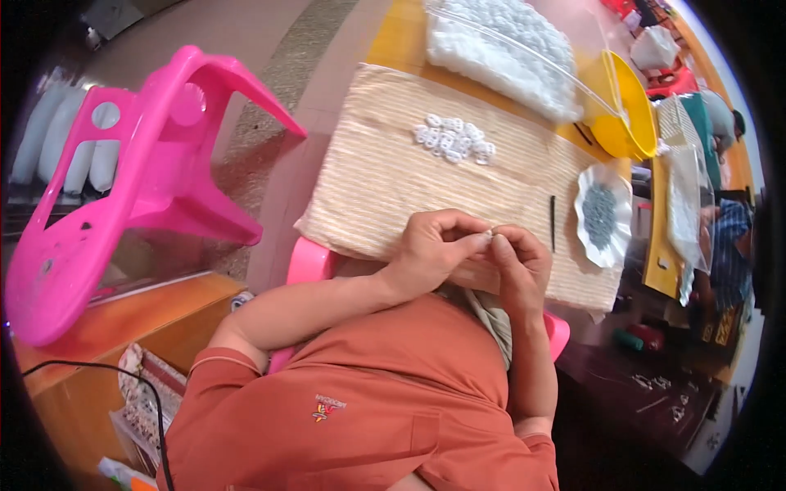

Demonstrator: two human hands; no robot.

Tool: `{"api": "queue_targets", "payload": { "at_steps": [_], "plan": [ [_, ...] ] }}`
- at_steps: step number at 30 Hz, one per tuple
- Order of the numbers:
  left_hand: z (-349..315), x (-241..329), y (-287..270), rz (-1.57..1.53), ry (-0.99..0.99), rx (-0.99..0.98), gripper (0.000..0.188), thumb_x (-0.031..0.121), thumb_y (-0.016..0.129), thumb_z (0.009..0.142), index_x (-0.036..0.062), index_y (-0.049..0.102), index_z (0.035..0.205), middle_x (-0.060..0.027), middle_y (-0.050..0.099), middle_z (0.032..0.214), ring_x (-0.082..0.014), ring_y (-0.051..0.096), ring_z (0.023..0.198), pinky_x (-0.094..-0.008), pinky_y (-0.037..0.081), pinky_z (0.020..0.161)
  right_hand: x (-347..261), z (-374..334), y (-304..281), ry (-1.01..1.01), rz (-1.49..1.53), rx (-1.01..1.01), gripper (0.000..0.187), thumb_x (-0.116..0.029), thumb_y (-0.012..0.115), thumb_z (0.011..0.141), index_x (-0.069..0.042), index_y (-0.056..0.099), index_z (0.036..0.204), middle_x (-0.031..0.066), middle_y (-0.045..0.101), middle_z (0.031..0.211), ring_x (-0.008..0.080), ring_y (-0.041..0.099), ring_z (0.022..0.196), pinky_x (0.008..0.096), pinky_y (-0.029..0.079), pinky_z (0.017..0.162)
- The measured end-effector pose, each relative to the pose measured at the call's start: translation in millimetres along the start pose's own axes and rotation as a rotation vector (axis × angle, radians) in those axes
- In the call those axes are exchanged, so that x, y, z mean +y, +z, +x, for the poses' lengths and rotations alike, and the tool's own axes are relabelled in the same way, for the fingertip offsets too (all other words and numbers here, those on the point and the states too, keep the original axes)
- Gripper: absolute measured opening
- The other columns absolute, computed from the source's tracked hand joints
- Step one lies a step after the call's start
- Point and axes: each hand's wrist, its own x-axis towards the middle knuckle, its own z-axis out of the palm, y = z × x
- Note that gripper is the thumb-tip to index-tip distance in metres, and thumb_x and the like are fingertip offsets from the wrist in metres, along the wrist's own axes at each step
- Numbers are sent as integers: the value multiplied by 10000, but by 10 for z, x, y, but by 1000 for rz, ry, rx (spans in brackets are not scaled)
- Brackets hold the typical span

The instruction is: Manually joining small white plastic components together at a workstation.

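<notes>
Over the near edge of a striped beige cloth (368, 164), my left hand (438, 245) and my right hand (526, 260) meet fingertip to fingertip. Both are closed in a pinch around a tiny whitish piece (490, 233), mostly hidden by the fingers, so its exact kind does not show. Beyond them on the cloth lies a loose cluster of small white plastic pieces with holes (454, 139). Right of my right hand, a thin black stick (553, 222) rests on the cloth. Beside it, a white scalloped dish (583, 221) holds many small grey parts (600, 214).
A large clear bag of whitish pieces (508, 61) fills the table's far side. A yellow tub (637, 106) stands at far right. To the left is a pink plastic chair (151, 172); a wooden cabinet (188, 307) is below it. Another person (720, 123) is at far right.
</notes>
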Motion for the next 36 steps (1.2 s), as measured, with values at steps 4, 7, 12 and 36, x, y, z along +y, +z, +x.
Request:
{"api": "queue_targets", "payload": {
  "at_steps": [4,7,12,36],
  "plan": [
    [-23,7,-72,-31,-4,41,161,16,610,880,-47,622,1027,-83,663,931,-119,642,831,-244,546,758,-56,69,72,68,34,63,140,-66,570,915,50,612,982,79,650,886,131,632,765,254,528,722],
    [-29,7,-90,-124,-34,51,166,15,607,881,-46,612,1035,-92,662,932,-130,644,827,-251,549,764,-173,113,75,142,317,-18,137,-56,587,903,57,616,976,88,654,900,132,634,787,262,536,729],
    [-24,50,-89,-181,-22,62,161,12,605,881,-37,611,1034,-91,660,921,-135,646,810,-251,552,759,-283,182,4,138,299,-41,132,-55,599,892,48,625,971,80,652,887,130,633,749,258,537,716],
    [-87,150,-88,-197,132,137,164,25,624,877,-42,627,1026,-77,670,866,-111,648,772,-227,543,711,-281,1021,435,-441,-924,22,109,-165,613,836,-109,639,926,59,590,834,276,620,683,389,461,558]
  ]
}}
